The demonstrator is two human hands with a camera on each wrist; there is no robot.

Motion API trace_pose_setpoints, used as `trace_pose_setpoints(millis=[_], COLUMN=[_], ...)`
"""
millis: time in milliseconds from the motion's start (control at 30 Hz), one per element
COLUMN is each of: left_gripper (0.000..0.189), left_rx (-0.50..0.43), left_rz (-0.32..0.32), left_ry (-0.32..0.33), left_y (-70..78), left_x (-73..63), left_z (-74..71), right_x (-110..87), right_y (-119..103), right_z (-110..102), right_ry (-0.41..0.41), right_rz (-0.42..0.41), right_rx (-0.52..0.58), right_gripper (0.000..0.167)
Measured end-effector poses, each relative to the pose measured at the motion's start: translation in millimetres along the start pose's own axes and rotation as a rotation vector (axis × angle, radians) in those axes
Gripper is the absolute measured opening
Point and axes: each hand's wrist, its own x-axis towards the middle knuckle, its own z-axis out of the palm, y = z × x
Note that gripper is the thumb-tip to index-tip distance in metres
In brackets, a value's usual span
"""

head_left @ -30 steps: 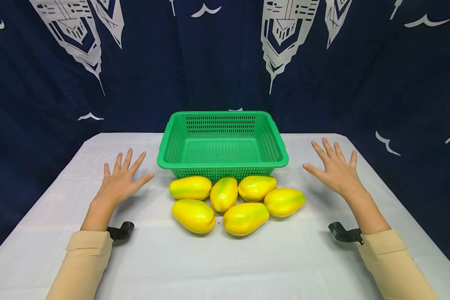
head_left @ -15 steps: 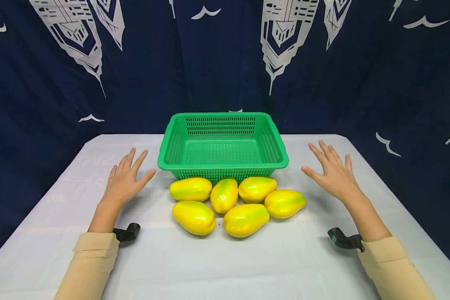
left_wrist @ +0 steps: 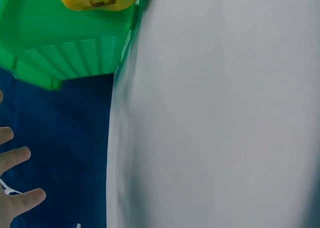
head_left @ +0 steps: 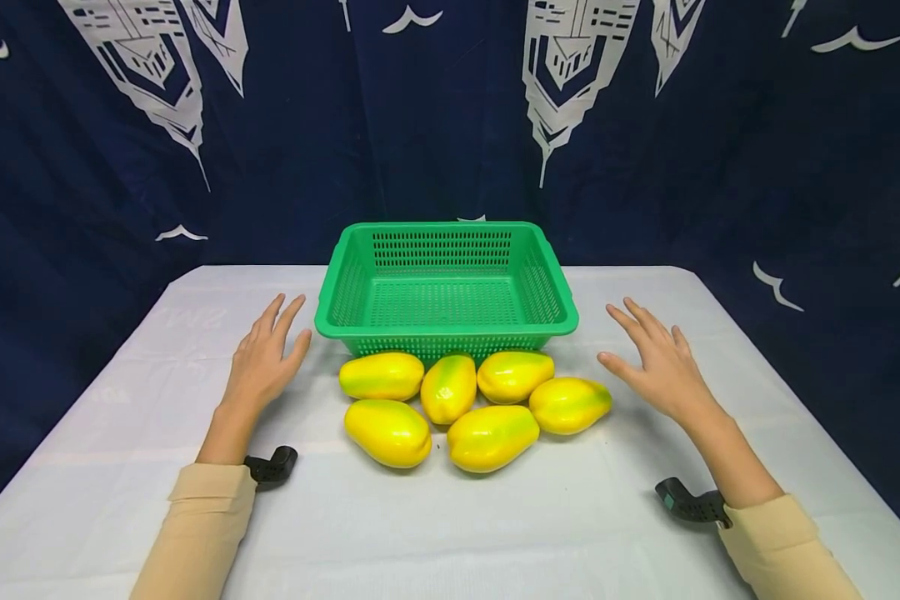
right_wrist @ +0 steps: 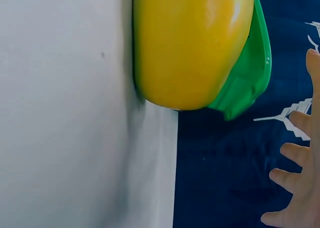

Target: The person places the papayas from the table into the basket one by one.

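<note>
My left hand [head_left: 262,362] hovers over the table left of the green basket, its fingers extended and holding nothing. On the other side my right hand [head_left: 663,371] is held with spread fingers, also bare, with the rightmost papaya [head_left: 570,406] nearest to it. Several yellow papayas with greenish patches lie in front of the basket [head_left: 450,329]; one papaya [head_left: 450,388] sits at the middle, another papaya [head_left: 387,432] at the front left. In the right wrist view a papaya [right_wrist: 190,48] looms large, the fingers [right_wrist: 295,153] well apart from it. The left wrist view shows fingertips [left_wrist: 30,200] at its edge.
The perforated basket stands at the back of a table with a white cloth [head_left: 450,533]. A dark blue curtain [head_left: 285,167] with white prints hangs behind. Each wrist bears a black strapped camera, such as the left camera [head_left: 273,467].
My left hand has shifted right, closer to the basket. My right hand has moved slightly left and down in the view. The papayas and basket have stayed put.
</note>
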Motion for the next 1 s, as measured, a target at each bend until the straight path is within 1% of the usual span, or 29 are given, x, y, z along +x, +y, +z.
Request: trace_pose_setpoints(millis=[300, 433, 533, 700, 867, 1000], left_gripper=[0.055, 0.054, 0.054, 0.053, 0.049, 0.046], left_rx=[-0.11, -0.163, -0.213, -0.344, -0.524, -0.672], left_rz=[0.016, 0.006, 0.0, 0.005, 0.015, -0.018], left_ry=[0.115, 0.17, 0.213, 0.272, 0.313, 0.331], left_y=[9.9, 15.6, 20.0, 27.5, 34.2, 40.4], left_x=[4.2, 5.3, 7.5, 12.6, 17.4, 20.4], left_z=[5.0, 9.6, 12.8, 18.2, 24.8, 27.6], right_x=[-11.0, -16.6, -20.8, -28.2, -35.9, -40.1], right_y=[-3.6, -4.8, -4.7, -5.3, -7.5, -8.5], right_z=[4.4, 8.1, 10.9, 15.0, 19.1, 22.1], right_ry=[-0.019, -0.024, -0.012, -0.01, -0.06, -0.095], right_rz=[-0.039, -0.051, -0.065, -0.092, -0.104, -0.125], right_rx=[0.052, 0.066, 0.083, 0.146, 0.22, 0.268], right_gripper=[0.067, 0.067, 0.064, 0.057, 0.055, 0.057])
